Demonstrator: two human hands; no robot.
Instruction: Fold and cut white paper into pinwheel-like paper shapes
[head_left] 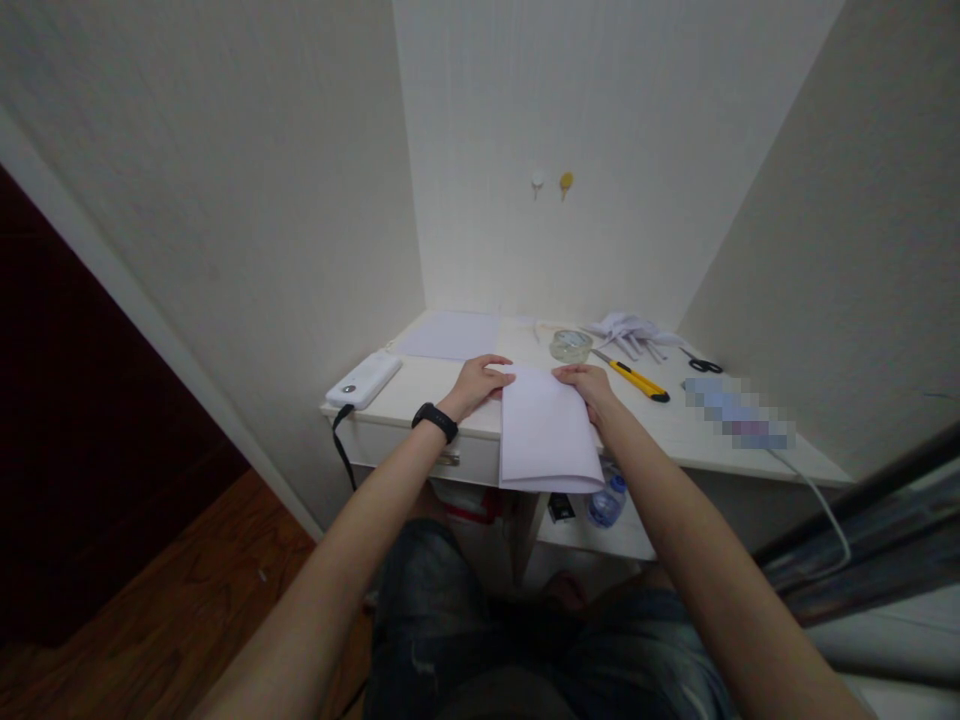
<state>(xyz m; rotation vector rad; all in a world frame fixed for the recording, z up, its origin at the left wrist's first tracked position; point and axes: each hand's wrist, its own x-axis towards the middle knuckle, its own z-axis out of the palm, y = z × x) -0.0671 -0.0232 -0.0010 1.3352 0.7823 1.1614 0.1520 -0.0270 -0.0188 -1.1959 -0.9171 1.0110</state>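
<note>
A white sheet of paper [546,430] lies on the white desk [675,430] and hangs over its front edge. My left hand [476,385] rests on the sheet's far left corner, fingers curled onto the paper. My right hand [592,385] presses the far right corner. A black watch [435,421] sits on my left wrist.
A second sheet [450,335] lies at the back left. A white power bank [365,380] with a black cable sits at the left edge. A tape roll [571,345], a yellow utility knife [634,378], folded paper pieces [630,330] and scissors [701,363] lie to the right.
</note>
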